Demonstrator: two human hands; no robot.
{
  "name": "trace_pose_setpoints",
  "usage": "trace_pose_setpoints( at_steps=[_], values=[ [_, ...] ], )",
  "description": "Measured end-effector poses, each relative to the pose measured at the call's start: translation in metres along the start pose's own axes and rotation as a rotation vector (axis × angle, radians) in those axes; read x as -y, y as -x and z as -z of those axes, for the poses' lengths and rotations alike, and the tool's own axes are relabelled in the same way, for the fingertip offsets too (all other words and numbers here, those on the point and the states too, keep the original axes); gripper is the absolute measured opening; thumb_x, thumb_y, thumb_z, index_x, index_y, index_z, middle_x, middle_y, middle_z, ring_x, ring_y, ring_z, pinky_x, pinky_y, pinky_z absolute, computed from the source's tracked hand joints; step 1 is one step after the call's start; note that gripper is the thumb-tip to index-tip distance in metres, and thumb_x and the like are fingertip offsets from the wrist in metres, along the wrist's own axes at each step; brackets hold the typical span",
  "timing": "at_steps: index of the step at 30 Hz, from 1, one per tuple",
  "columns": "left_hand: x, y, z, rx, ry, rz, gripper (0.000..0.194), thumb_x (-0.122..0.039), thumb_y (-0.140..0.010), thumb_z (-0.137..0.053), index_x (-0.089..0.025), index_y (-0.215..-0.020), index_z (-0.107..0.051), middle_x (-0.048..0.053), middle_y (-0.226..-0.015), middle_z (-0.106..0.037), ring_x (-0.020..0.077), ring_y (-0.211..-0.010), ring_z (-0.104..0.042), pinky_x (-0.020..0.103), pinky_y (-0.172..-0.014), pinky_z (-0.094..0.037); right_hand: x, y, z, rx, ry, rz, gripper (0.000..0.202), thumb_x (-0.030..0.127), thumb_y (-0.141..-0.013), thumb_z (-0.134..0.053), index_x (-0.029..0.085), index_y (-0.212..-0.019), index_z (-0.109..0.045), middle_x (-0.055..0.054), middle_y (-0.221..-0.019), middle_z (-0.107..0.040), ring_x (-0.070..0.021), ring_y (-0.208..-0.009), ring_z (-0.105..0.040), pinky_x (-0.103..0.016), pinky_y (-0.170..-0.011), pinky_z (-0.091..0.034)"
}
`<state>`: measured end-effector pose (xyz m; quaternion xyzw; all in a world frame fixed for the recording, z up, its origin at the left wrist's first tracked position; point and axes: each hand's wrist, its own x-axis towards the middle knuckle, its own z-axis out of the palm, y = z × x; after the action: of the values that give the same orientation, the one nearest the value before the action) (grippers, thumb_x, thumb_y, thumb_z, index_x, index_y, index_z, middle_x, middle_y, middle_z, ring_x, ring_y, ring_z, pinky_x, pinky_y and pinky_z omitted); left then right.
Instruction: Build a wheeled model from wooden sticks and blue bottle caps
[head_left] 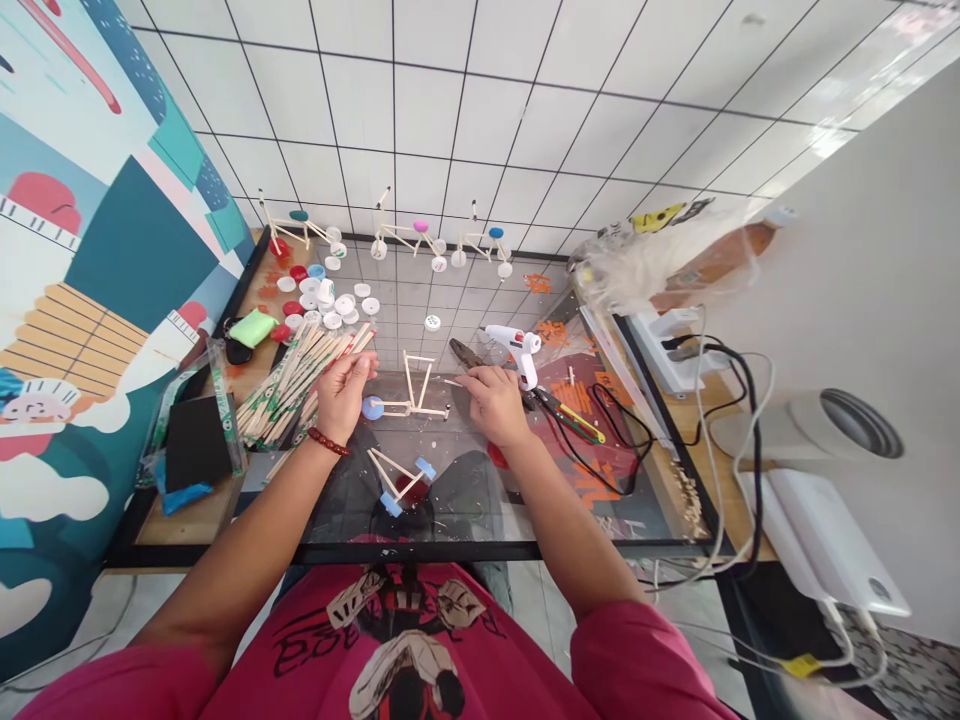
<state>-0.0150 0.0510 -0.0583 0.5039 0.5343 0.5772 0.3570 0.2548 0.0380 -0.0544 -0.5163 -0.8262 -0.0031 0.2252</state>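
My right hand [496, 402] is closed in a pinch, with a short pale wooden stick [452, 382] poking out from its fingertips. My left hand [343, 392] has its fingers curled together beside a pile of wooden sticks [289, 385], some in printed paper sleeves; whatever it may hold is hidden. Between the hands lies a small stick frame [417, 408] shaped like a bicycle, with a blue disc [373, 408] at its left end. Nearer to me rests a triangular stick piece [401, 482] with light blue blocks. A white glue gun [517, 348] and pliers [466, 354] lie beyond my right hand.
Along the back stand three small stick bicycles [411, 238] with bottle-cap wheels. Loose bottle caps [345, 304] are heaped at back left. A yellow-green utility knife [581, 422] and black cable [637, 455] lie at right. A black pad [197, 445] sits at far left.
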Motion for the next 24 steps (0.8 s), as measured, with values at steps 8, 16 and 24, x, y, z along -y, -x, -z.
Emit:
trace_pose_setpoints(
  at_steps=[8,16,24],
  values=[
    [-0.01,0.003,0.0,-0.004,-0.05,-0.103,0.038,-0.052,-0.092,-0.06,-0.018,-0.103,-0.074,0.009,-0.099,-0.075,0.0185,-0.084,-0.072,0.032,-0.079,-0.059,0.002,0.002,0.009,-0.102,-0.203,-0.042,0.035,0.009,-0.086,-0.047,0.02,-0.107,-0.072,-0.009,-0.102,-0.073,-0.0259,-0.099,-0.061,-0.041,-0.087,-0.041],
    [-0.046,0.007,0.011,0.193,-0.465,-0.577,0.026,-0.04,-0.088,-0.066,-0.021,-0.103,-0.072,0.009,-0.104,-0.073,0.0226,-0.093,-0.07,0.039,-0.09,-0.057,0.013,0.001,0.025,0.014,-0.661,0.061,0.045,0.044,-0.091,-0.059,0.02,-0.129,-0.06,-0.011,-0.11,-0.07,-0.0259,-0.103,-0.063,-0.042,-0.092,-0.05],
    [-0.054,0.008,0.01,0.453,-0.599,-0.564,0.021,-0.042,-0.086,-0.069,-0.021,-0.089,-0.072,0.007,-0.09,-0.075,0.0224,-0.085,-0.07,0.036,-0.078,-0.056,0.024,0.0,0.014,0.099,-0.625,0.061,0.054,0.044,-0.083,-0.073,0.02,-0.13,-0.06,-0.007,-0.102,-0.074,-0.0236,-0.097,-0.068,-0.039,-0.094,-0.049]
  ],
)
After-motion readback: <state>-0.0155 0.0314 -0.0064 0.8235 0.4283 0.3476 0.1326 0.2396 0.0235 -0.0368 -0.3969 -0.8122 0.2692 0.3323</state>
